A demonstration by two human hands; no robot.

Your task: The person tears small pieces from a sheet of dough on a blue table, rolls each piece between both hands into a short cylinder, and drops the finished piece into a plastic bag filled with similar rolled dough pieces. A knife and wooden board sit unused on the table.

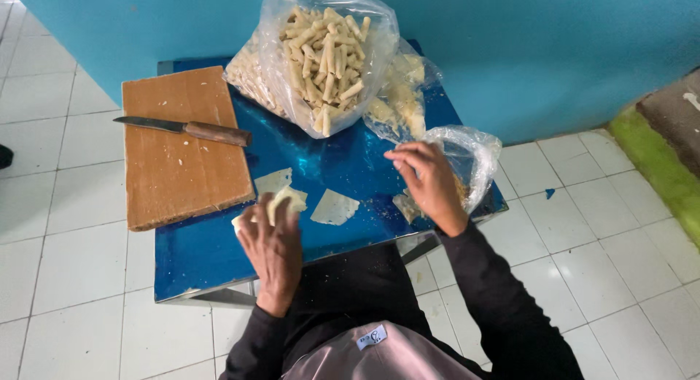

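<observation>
Table [219, 256], low, blue-topped, on white tile against a turquoise wall. Cutting board [182, 147], wooden, far left on the table, with a wood-handled knife [182, 128] lying across it. Large clear bag [321, 56], far centre, open and full of pale rolled sticks; a second bag of pale pieces just right of it. Small clear bag [470, 150], right edge, beside the right hand [430, 182], whose fingers are curled and narrow at the bag's mouth; whether they pinch anything cannot be told. Left hand [273, 241], near centre, fingers closed on a pale wrapper [286, 200] held just over the tabletop. Loose wrapper squares [334, 207] lie flat between the hands.

Step in hand, by judgement: filling a wrapper before rolling; next calls for bringing filling across to the wrapper. Small bag's contents are mostly hidden behind the right hand.
</observation>
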